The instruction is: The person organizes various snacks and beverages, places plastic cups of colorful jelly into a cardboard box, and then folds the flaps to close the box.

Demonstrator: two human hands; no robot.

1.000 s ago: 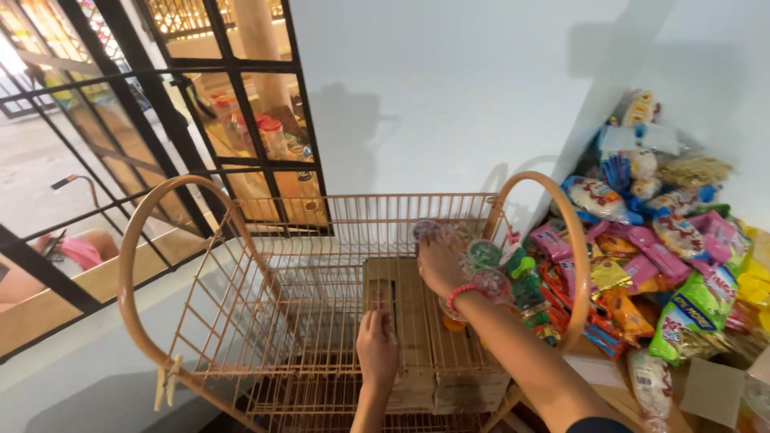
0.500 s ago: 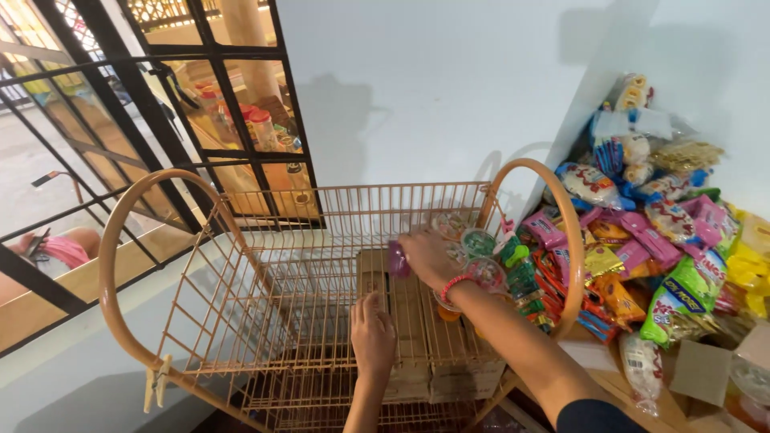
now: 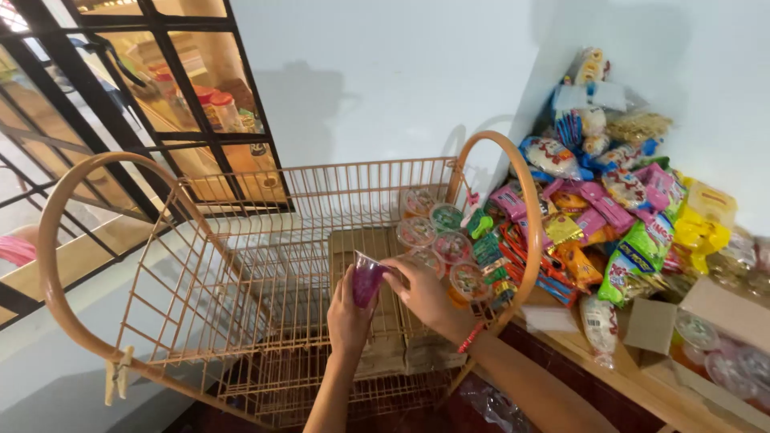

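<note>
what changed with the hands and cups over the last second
The right hand came away from the hanging cups toward the middle of the wire basket. The left hand rose off the cardboard stack, and both now hold a small purple cup. The basket and snack packets stayed put.

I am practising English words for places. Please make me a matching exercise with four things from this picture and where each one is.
Things:
1. purple cup
2. snack packets
3. clothespin
4. cardboard box

Places:
A. clipped to the wire basket's near rim
B. between the left hand and right hand
C. at the lower right edge
D. piled against the right wall

Pairs: 1-B, 2-D, 3-A, 4-C
</note>
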